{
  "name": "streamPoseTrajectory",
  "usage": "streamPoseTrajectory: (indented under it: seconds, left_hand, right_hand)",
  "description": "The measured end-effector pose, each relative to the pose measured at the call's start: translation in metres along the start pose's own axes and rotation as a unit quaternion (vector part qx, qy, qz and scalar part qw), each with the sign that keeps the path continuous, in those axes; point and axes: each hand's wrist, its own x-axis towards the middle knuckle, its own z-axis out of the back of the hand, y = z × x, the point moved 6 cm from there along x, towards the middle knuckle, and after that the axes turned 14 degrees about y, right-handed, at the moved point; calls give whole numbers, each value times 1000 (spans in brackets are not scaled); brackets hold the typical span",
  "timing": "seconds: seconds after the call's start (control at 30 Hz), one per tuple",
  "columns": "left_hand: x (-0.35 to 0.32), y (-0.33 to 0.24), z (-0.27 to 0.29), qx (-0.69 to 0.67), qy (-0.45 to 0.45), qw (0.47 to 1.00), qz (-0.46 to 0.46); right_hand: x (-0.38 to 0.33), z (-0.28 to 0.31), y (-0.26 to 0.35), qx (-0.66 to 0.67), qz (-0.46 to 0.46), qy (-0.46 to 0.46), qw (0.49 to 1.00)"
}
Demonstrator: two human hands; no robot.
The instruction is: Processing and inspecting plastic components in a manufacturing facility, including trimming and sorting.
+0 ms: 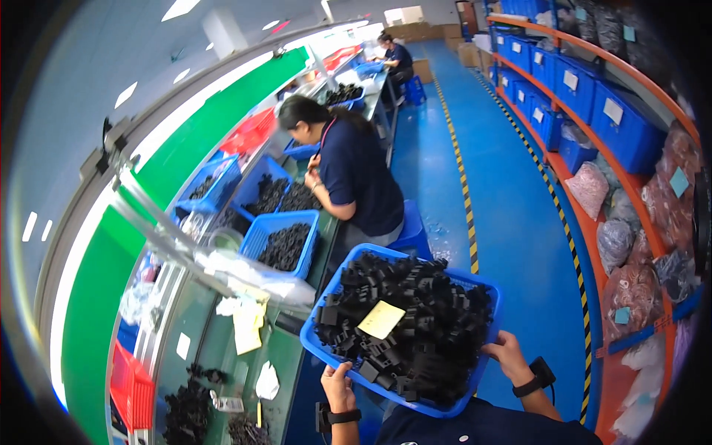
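Observation:
A blue plastic basket point(493, 285) heaped with small black plastic parts point(437, 326) is held in front of my body. On top of the heap lies a yellow paper slip point(381, 319). My left hand point(338, 383) grips the basket's near left rim, thumb over the edge. At the right side, my right hand point(507, 354) is closed on the rim too. Fingers under the basket are partly hidden. Both wrists carry dark straps with a small box.
Along the left runs a green workbench point(285, 371) with loose black parts, papers and blue bins point(308, 222). A seated co-worker point(363, 170) bends over it ahead; another person point(397, 59) sits farther off. Shelving with blue boxes point(627, 122) and bags lines the right, beyond striped floor tape.

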Motion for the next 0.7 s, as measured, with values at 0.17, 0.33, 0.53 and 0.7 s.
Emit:
streamPoseTrajectory:
  seconds: [0.17, 0.33, 0.53, 0.7]
  left_hand:
    - [54, 20, -99, 2, 69, 997, 16]
    - [123, 41, -194, 22, 160, 986, 30]
    - [224, 54, -304, 43, 189, 979, 59]
    - [292, 50, -399, 60, 257, 962, 70]
  right_hand:
    - [5, 55, 37, -10, 17, -81, 996]
    - [40, 117, 56, 24, 57, -164, 985]
    - [121, 160, 111, 15, 48, -222, 974]
    - [188, 212, 148, 27, 118, -256, 959]
